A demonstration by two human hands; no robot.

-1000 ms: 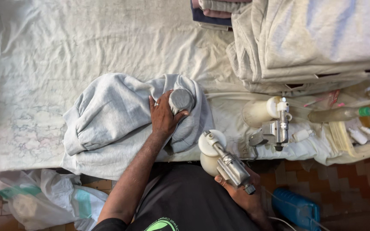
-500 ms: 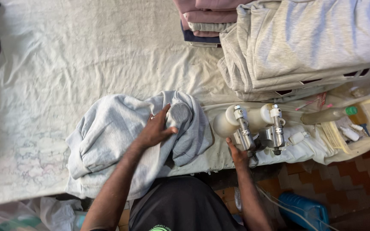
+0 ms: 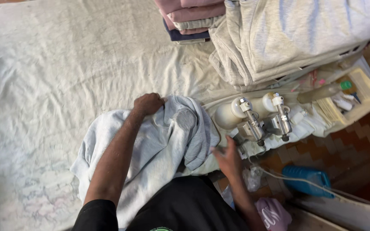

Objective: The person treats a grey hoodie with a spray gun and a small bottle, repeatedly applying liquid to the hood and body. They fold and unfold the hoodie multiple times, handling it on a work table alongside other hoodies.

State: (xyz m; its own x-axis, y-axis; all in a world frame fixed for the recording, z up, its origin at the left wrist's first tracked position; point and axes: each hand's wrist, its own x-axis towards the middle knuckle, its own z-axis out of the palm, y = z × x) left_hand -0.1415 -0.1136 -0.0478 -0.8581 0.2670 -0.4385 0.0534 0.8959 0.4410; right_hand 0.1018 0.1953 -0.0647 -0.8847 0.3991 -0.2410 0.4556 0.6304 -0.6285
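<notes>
Crumpled pale grey sweatshirt [image 3: 150, 149]

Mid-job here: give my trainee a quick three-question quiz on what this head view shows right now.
1. True or false: the left hand rests on the grey garment.
2. How many spray guns stand side by side at the table edge?
3. The right hand is: A) gripping a spray gun, B) open just below the guns, C) on the folded stack.

Key:
1. True.
2. Two.
3. B.
</notes>
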